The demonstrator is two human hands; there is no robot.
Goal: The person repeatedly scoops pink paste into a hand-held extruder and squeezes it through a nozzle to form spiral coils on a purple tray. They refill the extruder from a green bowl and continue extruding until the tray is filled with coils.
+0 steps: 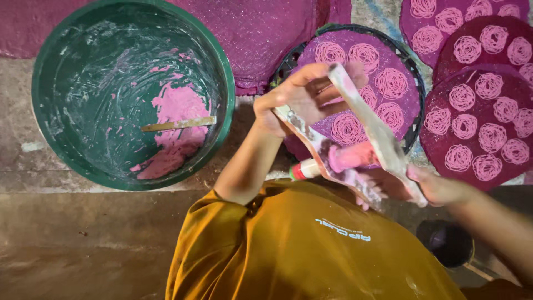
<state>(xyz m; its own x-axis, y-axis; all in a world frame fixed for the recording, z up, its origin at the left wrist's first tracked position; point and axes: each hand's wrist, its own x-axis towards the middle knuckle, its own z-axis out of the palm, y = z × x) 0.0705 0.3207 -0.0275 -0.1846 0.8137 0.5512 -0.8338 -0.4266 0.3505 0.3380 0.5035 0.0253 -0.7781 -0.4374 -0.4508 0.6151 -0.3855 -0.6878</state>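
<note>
**Press in both hands, dough end over the round mat**

My left hand (302,97) is closed around the upper ends of the two pale wooden lever arms (373,130) of the hand press, fingers curled over the top where the arms meet. My right hand (430,186) is wrapped around the lower end of the outer arm, thumb on top. Between the arms sits the pink dough-smeared barrel with a white and red cap (333,161), just in front of my chest and between both hands.

Handling, as I judge it: the wood looks stiff and fairly light, but it is coated with wet paste, so likely slippery. Best hold is at the far ends of the arms, where leverage is greatest and the coating is thinner. The barrel is sticky and not a good place to grip.

Just beyond my left hand lies the round purple woven mat on a dark basket rim (413,83), carrying soft coils of pink noodle strands (390,83). These look fragile and would smear if touched. More filled purple mats (480,119) lie beyond my right hand.

Well to the left of my left hand stands the large green plastic tub (44,111), holding a lump of soft pink dough (177,108) with a flat wooden stick (177,124) lying across it.
</note>
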